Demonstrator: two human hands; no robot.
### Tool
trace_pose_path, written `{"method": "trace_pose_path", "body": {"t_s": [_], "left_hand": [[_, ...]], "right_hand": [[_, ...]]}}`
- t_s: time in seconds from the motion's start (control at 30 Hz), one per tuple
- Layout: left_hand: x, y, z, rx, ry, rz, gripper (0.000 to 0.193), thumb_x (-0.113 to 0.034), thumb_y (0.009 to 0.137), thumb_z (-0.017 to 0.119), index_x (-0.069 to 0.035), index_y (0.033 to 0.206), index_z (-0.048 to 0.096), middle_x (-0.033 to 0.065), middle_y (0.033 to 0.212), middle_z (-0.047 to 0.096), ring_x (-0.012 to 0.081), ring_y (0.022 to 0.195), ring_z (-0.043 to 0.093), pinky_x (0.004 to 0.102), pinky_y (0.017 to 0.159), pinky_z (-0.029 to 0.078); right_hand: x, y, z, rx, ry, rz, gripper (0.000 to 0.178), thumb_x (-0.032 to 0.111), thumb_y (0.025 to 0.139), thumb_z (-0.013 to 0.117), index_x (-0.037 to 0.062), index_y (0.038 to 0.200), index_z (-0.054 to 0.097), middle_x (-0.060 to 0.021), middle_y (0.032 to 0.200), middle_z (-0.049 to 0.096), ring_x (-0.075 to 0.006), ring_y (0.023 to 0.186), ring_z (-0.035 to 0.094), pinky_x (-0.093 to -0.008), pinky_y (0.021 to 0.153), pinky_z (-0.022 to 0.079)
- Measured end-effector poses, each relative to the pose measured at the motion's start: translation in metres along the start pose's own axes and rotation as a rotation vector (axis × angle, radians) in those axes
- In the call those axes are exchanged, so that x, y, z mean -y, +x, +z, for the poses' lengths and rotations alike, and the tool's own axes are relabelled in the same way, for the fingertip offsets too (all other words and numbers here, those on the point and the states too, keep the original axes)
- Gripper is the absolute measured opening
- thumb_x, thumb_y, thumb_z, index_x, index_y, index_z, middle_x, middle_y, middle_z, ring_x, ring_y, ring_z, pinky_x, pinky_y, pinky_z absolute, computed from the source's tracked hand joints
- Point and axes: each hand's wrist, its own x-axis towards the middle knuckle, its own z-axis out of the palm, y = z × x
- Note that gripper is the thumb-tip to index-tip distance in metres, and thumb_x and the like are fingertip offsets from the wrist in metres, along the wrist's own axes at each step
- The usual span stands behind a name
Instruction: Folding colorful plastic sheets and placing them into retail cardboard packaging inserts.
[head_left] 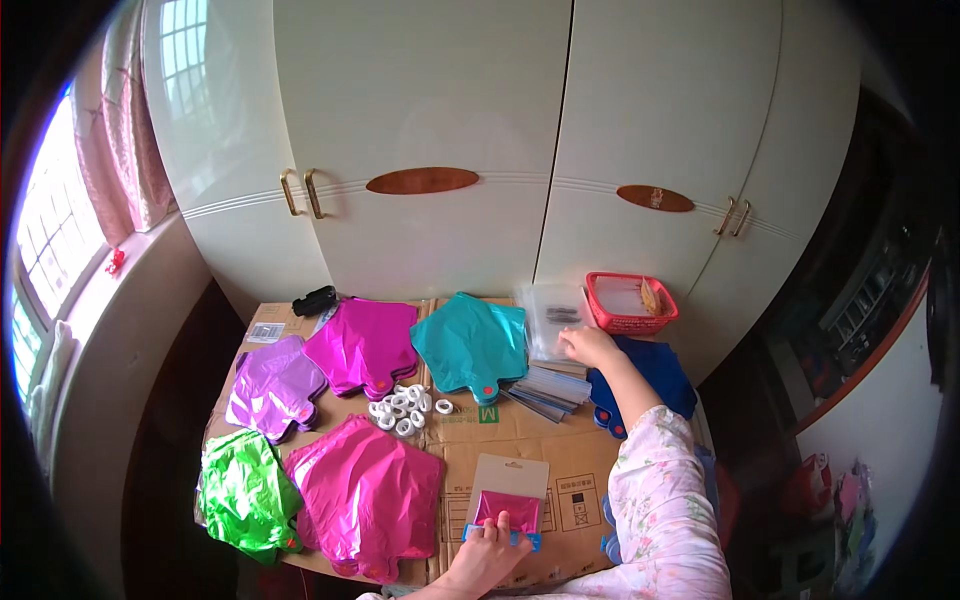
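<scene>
The left hand (487, 556) is seen at six o'clock in the frame, its fingers closed in a pinch on the near end of a small flat card-backed packet with a folded magenta foil piece inside (508, 497). The packet lies directly ahead of that hand, at its twelve o'clock, long axis running away from the person, flat on the cardboard-covered tabletop (570, 462).

The right hand (590, 347) is extended to roughly one o'clock, fingers loosely spread and resting on a stack of clear plastic sleeves (553, 318); whether a sleeve is gripped cannot be told. The right hand is plainly the nearer one to the sleeves; the left is the nearer one to the packet. The two things lie well apart.

Just beside the sleeves, at their three o'clock, a red plastic basket (630, 303) is noted. Flat foil balloons are laid out over the surface: teal (470, 342), magenta (364, 343), purple (272, 385), green (243, 492), a larger pink one (370, 492) and dark blue (655, 372) under the right forearm. A heap of small white rings (404, 408) is recorded near the centre.

Behind the tabletop, white wardrobe doors with brass handles (420, 140) are seen; a curtained window (60, 230) stands at nine o'clock.
</scene>
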Motion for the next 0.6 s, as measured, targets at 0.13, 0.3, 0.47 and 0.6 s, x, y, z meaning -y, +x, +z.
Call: {"method": "trace_pose_path", "body": {"t_s": [0.13,0.3,0.47,0.6], "left_hand": [[-0.001,0.001,-0.004,0.010,0.020,0.004,0.027,-0.018,0.082,0.053,-0.013,0.109,0.049,0.0310,0.116,0.056,0.0282,0.083,0.062,0.0351,0.062,0.050],[-0.004,0.003,-0.001,0.000,0.078,0.007,0.026,-0.018,0.083,0.052,-0.014,0.108,0.050,0.0293,0.115,0.058,0.0274,0.082,0.063,0.0349,0.062,0.049],[-0.002,-0.005,0.016,0.002,0.093,-0.009,0.025,-0.020,0.084,0.052,-0.012,0.108,0.051,0.0297,0.113,0.060,0.0298,0.085,0.062,0.0349,0.070,0.051],[-0.001,-0.009,0.025,-0.065,0.133,-0.002,0.028,-0.020,0.082,0.052,-0.012,0.109,0.050,0.0264,0.115,0.059,0.0271,0.084,0.063,0.0352,0.064,0.049]], "right_hand": [[-0.015,-0.001,0.020,-0.222,0.142,0.015,0.024,0.023,0.090,0.051,0.0113,0.102,0.068,-0.0168,0.088,0.068,-0.0349,0.085,0.065,-0.0441,0.076,0.052],[-0.008,-0.012,-0.004,-0.418,0.434,0.222,0.026,0.027,0.091,0.054,0.0090,0.103,0.068,-0.0175,0.095,0.067,-0.0337,0.087,0.065,-0.0413,0.076,0.052],[0.075,-0.057,-0.057,-0.393,0.329,0.126,0.026,0.028,0.090,0.056,0.0087,0.103,0.068,-0.0158,0.088,0.068,-0.0344,0.081,0.065,-0.0419,0.069,0.052],[0.134,-0.139,-0.052,-0.408,-0.034,-0.220,0.017,0.018,0.087,0.055,0.0056,0.088,0.066,-0.0123,0.096,0.069,-0.0274,0.092,0.067,-0.0380,0.074,0.055]]}}
